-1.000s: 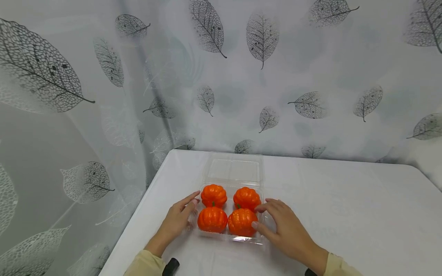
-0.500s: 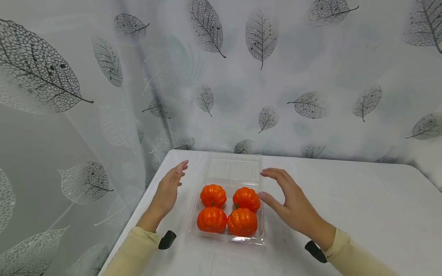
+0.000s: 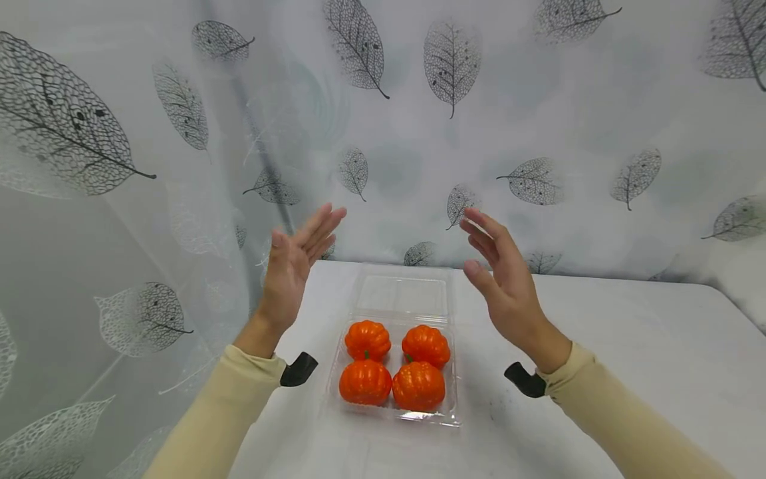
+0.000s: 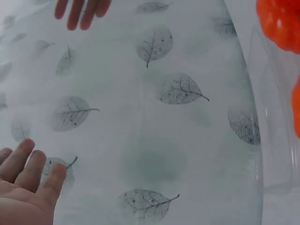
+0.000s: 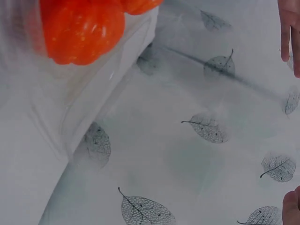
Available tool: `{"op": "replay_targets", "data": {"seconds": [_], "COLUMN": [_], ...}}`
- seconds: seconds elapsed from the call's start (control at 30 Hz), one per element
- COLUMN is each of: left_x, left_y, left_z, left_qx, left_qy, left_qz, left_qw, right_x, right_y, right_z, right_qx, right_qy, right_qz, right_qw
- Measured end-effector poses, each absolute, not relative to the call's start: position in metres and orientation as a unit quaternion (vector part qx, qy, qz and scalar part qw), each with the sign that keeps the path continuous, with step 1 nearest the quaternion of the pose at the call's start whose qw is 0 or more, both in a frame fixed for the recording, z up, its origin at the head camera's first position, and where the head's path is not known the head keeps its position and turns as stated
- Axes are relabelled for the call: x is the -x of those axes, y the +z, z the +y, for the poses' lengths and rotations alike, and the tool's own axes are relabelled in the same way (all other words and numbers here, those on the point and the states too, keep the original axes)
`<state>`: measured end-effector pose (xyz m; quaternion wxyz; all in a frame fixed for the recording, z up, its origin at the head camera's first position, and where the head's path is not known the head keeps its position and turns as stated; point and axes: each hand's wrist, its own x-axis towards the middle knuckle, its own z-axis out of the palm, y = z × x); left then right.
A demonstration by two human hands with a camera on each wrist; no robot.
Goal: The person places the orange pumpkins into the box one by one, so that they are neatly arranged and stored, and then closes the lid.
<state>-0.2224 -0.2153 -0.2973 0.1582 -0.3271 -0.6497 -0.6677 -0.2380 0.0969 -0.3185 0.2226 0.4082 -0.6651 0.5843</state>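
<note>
Several orange toy pumpkins (image 3: 366, 382) sit in two rows inside a clear plastic clamshell box (image 3: 419, 416), whose lid (image 3: 403, 296) lies folded back behind it. My left hand (image 3: 287, 279) is raised above the table to the left of the box, fingers extended and palm turned inward. To the right, my right hand (image 3: 509, 286) is held up at a similar height, its fingers slightly bent and thumb apart. Neither hand touches anything. Each wrist view shows fingertips and part of the box with a pumpkin (image 5: 82, 30).
The white table (image 3: 598, 372) stretches away to the right of the box. Behind it and on the left hangs a pale curtain (image 3: 395, 166) printed with dark leaves. A black strap (image 3: 299, 370) shows at the left wrist, another strap (image 3: 524, 380) at the right.
Both hands have left the sides of the box and risen up and away from it, over the table's far part. The pumpkins and box stay in place.
</note>
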Motion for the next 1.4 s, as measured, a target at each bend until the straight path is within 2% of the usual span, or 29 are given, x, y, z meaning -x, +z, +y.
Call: {"op": "replay_targets", "data": {"seconds": [0.13, 0.33, 0.5, 0.63, 1.0, 1.27, 1.4], "left_x": [0.234, 0.257, 0.277, 0.290, 0.307, 0.313, 0.315], "left_y": [-0.291, -0.297, -0.319, -0.349, -0.425, -0.449, -0.452], "left_z": [-0.216, -0.228, -0.247, -0.266, -0.290, -0.285, -0.284], "left_qx": [0.335, 0.297, 0.254, 0.211, 0.076, 0.057, 0.045], "left_qy": [-0.719, -0.794, -0.853, -0.894, -0.947, -0.935, -0.931], "left_qz": [-0.601, -0.531, -0.450, -0.377, -0.254, -0.257, -0.270], "left_qw": [0.099, 0.007, -0.075, -0.119, -0.182, -0.236, -0.242], "right_x": [0.251, 0.273, 0.292, 0.304, 0.313, 0.309, 0.309], "right_y": [-0.311, -0.314, -0.332, -0.355, -0.427, -0.442, -0.443], "right_z": [0.093, 0.093, 0.106, 0.120, 0.130, 0.124, 0.121], "right_qx": [-0.362, -0.256, -0.190, -0.119, -0.017, -0.003, 0.000], "right_qy": [0.679, 0.818, 0.886, 0.930, 0.912, 0.887, 0.885], "right_qz": [-0.615, -0.514, -0.412, -0.312, -0.334, -0.373, -0.372], "right_qw": [0.174, 0.033, -0.091, -0.155, -0.237, -0.273, -0.282]}}
